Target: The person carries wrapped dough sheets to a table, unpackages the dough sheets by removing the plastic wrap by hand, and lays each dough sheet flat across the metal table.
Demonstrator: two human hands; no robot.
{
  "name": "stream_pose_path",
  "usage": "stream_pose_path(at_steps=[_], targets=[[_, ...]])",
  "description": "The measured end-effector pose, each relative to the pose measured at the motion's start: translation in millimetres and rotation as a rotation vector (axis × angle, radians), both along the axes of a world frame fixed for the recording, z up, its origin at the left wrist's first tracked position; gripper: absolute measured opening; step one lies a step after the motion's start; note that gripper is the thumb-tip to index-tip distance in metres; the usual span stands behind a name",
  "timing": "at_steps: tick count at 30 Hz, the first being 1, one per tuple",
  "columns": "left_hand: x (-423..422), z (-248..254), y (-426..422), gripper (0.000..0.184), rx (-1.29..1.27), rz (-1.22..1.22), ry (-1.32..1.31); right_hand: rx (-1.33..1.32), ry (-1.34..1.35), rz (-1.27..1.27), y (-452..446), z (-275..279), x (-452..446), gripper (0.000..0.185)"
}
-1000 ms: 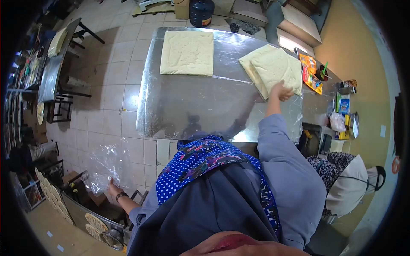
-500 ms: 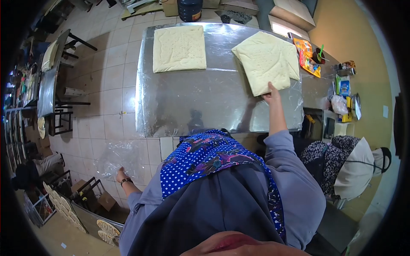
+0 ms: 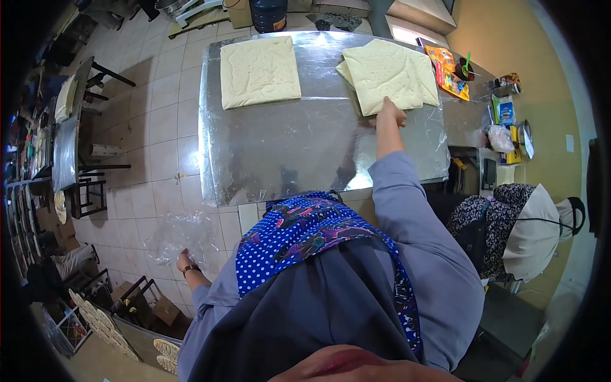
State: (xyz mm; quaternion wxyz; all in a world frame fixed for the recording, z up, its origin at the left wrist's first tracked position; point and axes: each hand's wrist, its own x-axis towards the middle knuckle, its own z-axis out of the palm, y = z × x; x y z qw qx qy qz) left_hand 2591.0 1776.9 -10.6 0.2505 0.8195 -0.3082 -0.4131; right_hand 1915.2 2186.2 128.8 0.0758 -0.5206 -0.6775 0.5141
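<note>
At the far right of the metal table [image 3: 280, 146], my right hand [image 3: 390, 114] is closed on the near edge of a pale, square dough slab [image 3: 389, 73]. This slab lies over another dough slab [image 3: 345, 71], whose corners stick out at an angle beneath it. A separate square dough slab [image 3: 261, 71] lies flat on the far left of the table, with a dimpled top. Low at my left side, away from the table, my left hand [image 3: 184, 260] grips a crumpled clear plastic sheet [image 3: 183, 232] that hangs over the tiled floor.
Orange food pouches [image 3: 450, 79] and a dark cup with a green spoon [image 3: 466, 67] stand by the table's right side. Clear film covers the table edges. A dark blue barrel [image 3: 268, 16] is behind it. To the right, a patterned bag [image 3: 490, 223] hangs near the wall.
The upper right slab has shifted left and away from me, turning over the lower one. My right hand moved with it, farther out. My left hand still has the plastic sheet.
</note>
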Motion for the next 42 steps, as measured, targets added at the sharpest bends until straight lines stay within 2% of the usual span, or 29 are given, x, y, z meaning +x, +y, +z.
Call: stream_pose_path(at_steps=[2,3,5,6,7,9,11,12,15,17,18,19,21,22,23,25,27,29,30,32,34,36,39,42], targets=[[4,0,2,0.035,-0.013,0.002,0.007,0.114,0.022,0.017,-8,8,8,0.052],[3,1,6,0.034,-0.002,0.005,0.017,0.114,0.022,0.028,-4,-6,3,0.052],[8,3,14,0.033,0.012,0.018,0.019,-0.44,0.497,0.073,6,-37,-4,0.043],[11,-1,17,0.031,0.029,0.034,0.016,-0.573,0.528,0.123,6,-40,3,0.035],[14,-5,20,0.029,0.046,0.047,0.014,-0.571,0.523,0.126,6,-46,16,0.035],[16,-6,28,0.027,0.049,0.058,0.027,-0.787,0.478,0.325,16,-69,44,0.032],[12,0,38,0.026,0.082,0.088,0.091,-0.972,0.35,0.337,17,-67,108,0.032],[16,-8,38,0.026,0.087,0.092,0.089,-1.004,0.201,0.342,21,-73,139,0.034],[33,-38,32,0.027,0.128,0.066,0.031,-1.053,-0.082,0.619,36,-92,230,0.026],[30,-44,27,0.034,0.136,0.048,0.01,-0.989,-0.379,0.606,28,-69,264,0.026],[27,-44,22,0.041,0.153,0.051,0.016,-1.09,-0.445,0.6,30,-81,271,0.029],[23,-44,16,0.041,0.156,0.046,0.015,-1.088,-0.442,0.595,31,-80,272,0.029],[13,-33,10,0.042,0.192,-0.022,0.044,-0.978,-0.59,1.015,19,-40,271,0.026],[11,-35,5,0.042,0.192,-0.028,0.045,-0.946,-0.608,1.105,14,-10,270,0.028],[11,-39,-1,0.04,0.147,-0.033,0.036,-0.947,-0.605,1.102,19,-7,264,0.028],[6,-40,-3,0.039,0.105,-0.034,0.029,-0.287,-0.776,1.493,43,-3,228,0.035],[-1,-24,-3,0.037,0.103,-0.056,0.016,0.245,-0.171,1.508,91,-51,194,0.048],[-3,-25,-1,0.036,0.102,-0.04,0.037,0.545,0.145,1.338,92,-59,167,0.058],[-2,-26,2,0.036,0.099,-0.017,0.056,0.551,0.143,1.33,87,-66,159,0.058],[-4,-23,8,0.035,0.112,-0.026,0.063,0.041,-0.138,1.164,62,-83,153,0.069],[-5,-22,16,0.034,0.119,-0.026,0.07,0.412,0.019,1.409,36,-84,163,0.085],[-2,-23,23,0.032,0.124,-0.004,0.065,0.256,0.003,1.434,10,-90,174,0.089],[6,-33,30,0.032,0.187,0.006,0.034,0.263,0.05,1.476,-27,-95,194,0.089],[9,-39,39,0.03,0.157,-0.01,-0.026,0.4,0.117,1.511,-52,-75,202,0.09]])
